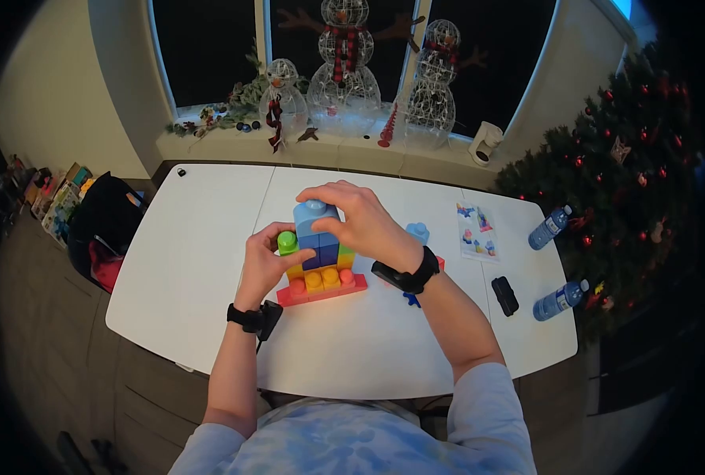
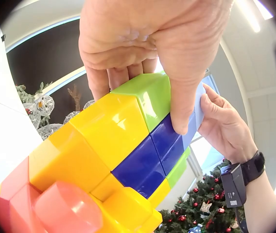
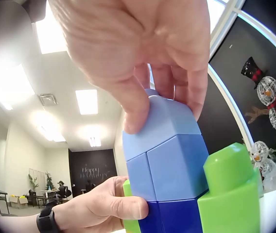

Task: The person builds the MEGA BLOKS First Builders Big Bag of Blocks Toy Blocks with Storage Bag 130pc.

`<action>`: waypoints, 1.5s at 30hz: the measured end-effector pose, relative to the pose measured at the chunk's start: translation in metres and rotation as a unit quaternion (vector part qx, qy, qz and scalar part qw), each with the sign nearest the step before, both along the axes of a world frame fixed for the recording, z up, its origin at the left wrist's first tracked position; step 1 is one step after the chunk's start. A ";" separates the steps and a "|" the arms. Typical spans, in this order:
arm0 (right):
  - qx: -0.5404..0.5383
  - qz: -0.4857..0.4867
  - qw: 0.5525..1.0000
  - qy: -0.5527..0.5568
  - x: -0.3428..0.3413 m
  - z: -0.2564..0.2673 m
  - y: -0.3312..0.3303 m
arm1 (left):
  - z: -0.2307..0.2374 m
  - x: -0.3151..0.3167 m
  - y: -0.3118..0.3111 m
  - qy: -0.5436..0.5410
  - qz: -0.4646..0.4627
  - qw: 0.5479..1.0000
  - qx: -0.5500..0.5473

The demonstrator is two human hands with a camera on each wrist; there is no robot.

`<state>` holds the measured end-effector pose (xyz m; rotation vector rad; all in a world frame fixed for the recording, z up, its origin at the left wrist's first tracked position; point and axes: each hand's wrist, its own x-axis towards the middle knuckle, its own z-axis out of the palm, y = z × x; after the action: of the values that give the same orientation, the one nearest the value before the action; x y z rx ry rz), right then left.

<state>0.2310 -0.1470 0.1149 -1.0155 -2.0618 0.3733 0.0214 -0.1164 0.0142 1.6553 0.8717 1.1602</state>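
A block structure stands on the table, with a red base (image 1: 321, 293), yellow blocks (image 2: 110, 121), dark blue blocks (image 2: 140, 167), green blocks (image 3: 230, 194) at the sides and a light blue block (image 3: 162, 124) on top. My left hand (image 1: 264, 265) grips its left side around the green block, the thumb lying on the dark blue block. The right hand (image 1: 360, 218) holds the light blue top block between thumb and fingers, as the right wrist view shows. Medium blue blocks (image 3: 177, 167) sit directly under that top block.
Right of the structure are a loose light blue block (image 1: 417, 232) and a dark blue piece (image 1: 412, 299), partly behind the right forearm. Farther right lie a picture sheet (image 1: 477, 231), a black case (image 1: 504, 295) and two water bottles (image 1: 549, 227).
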 end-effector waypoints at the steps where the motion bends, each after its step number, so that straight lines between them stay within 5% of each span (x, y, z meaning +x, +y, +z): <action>1: 0.010 -0.003 1.000 -0.001 -0.001 -0.001 0.000 | 0.000 0.000 0.000 -0.001 0.001 1.000 -0.003; 12: 0.044 -0.010 0.999 0.016 -0.004 -0.012 -0.003 | 0.001 -0.001 -0.001 0.020 0.013 1.000 0.013; 17: -0.020 0.022 0.998 0.048 0.026 0.008 -0.006 | 0.001 -0.001 0.002 0.027 0.001 0.999 0.017; 19: -0.031 -0.017 0.978 0.206 0.056 0.013 -0.004 | 0.003 0.000 0.002 0.032 -0.002 0.999 0.012; 21: 0.007 -0.119 0.964 0.239 0.108 0.008 0.013 | 0.006 0.001 -0.001 0.026 0.002 1.000 0.004; 24: 0.010 -0.235 0.950 0.204 0.159 -0.012 0.008 | -0.005 -0.002 0.005 0.022 -0.013 1.000 -0.016; 26: -0.059 -0.307 0.949 -0.033 0.186 -0.041 0.001 | -0.005 -0.003 0.000 0.001 -0.015 1.000 0.010; 28: -0.171 -0.277 0.935 -0.138 0.199 -0.067 -0.008 | -0.003 -0.007 -0.004 -0.020 -0.013 0.999 0.037; 34: -0.190 -0.297 0.918 -0.179 0.168 -0.131 -0.009 | -0.010 -0.024 -0.007 0.027 -0.055 0.997 -0.048; 41: -0.096 -0.306 0.886 -0.335 0.144 -0.185 0.021 | 0.010 -0.007 -0.006 0.007 -0.029 0.998 0.048; 44: -0.091 -0.312 0.898 -0.298 0.134 -0.138 0.019 | 0.024 0.002 -0.005 -0.011 -0.033 0.997 0.065; 45: -0.082 -0.288 0.934 -0.195 0.126 -0.108 0.016 | 0.030 0.005 -0.006 -0.011 -0.038 0.997 0.061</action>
<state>0.3572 -0.1312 0.0068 -1.8515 -1.9623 0.0336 0.0268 -0.1227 0.0439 1.7570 0.7296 1.1965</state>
